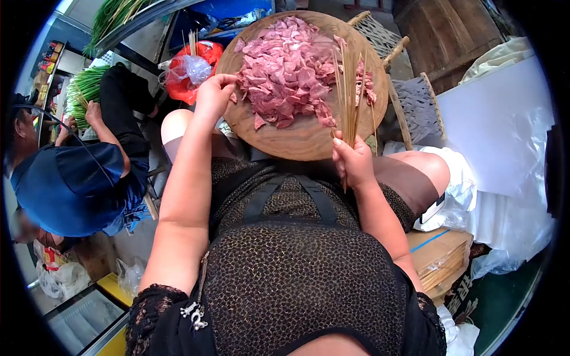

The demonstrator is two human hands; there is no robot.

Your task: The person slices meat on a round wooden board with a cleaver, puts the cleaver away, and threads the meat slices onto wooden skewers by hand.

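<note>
My right hand (354, 159) is closed around a bundle of thin bamboo skewers (349, 89) at the near right side of a round wooden board (279, 144). The skewers point away from me, over the board. Sliced raw meat (288, 71) lies heaped on it, and some pieces at the right sit among or behind the skewer tips. At the board's left rim is my left hand (217, 95), its fingertips pinched together beside a small piece of meat (233, 97). Whatever those fingers may hold is hidden.
A red plastic bag (184, 89) with skewers standing in it is left of the board. Woven stools (418, 104) stand to the right. A cardboard box of skewers (442, 261) lies by my right thigh. At the left, another person (77, 178) handles green stalks (86, 83).
</note>
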